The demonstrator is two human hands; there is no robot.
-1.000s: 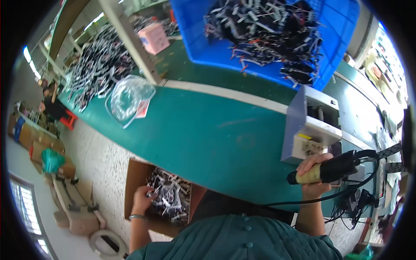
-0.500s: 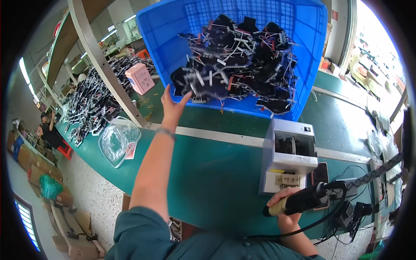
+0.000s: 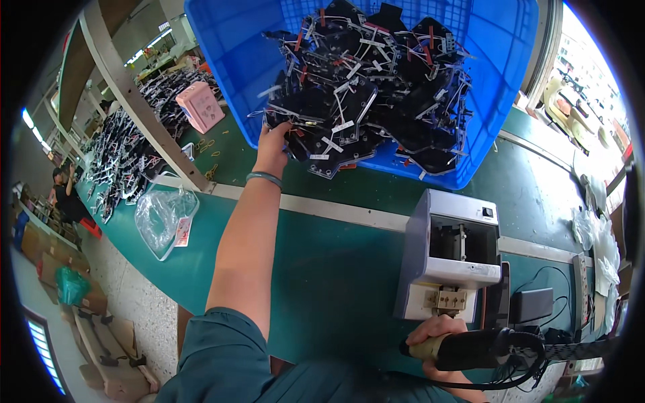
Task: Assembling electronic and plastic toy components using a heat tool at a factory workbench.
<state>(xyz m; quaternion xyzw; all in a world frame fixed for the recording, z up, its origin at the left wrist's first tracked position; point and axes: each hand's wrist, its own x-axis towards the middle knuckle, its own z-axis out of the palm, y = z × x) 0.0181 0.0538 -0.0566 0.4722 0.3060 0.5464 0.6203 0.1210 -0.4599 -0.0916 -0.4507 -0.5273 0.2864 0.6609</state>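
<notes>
My left hand [image 3: 272, 149] reaches to the front left of a large blue plastic bin [image 3: 235, 74]. Its thumb and fingers close on the edge of a black plastic part with white wires [image 3: 306, 104], and some fingertips are hidden behind it. Several similar black parts [image 3: 416, 121] lie heaped in the bin. Low on the right, my right hand [image 3: 433, 336] is wrapped around a black electric screwdriver [image 3: 470, 350]. Its cable runs off to the right, and its tip points left. Just beyond that hand stands a grey screw feeder [image 3: 416, 269] with an opening on top.
A clear plastic bag [image 3: 161, 218] lies on the green table [image 3: 316, 269] at left. Behind it are a pink box [image 3: 200, 107], a metal post [image 3: 138, 101] and a long heap of black parts [image 3: 121, 154]. A black adapter [image 3: 532, 304] with cords sits right of the feeder.
The black part near my left hand was blurred and the hand spread; now the fingers close on a part's edge. The view has shifted slightly. My right hand keeps the screwdriver, now held more level.
</notes>
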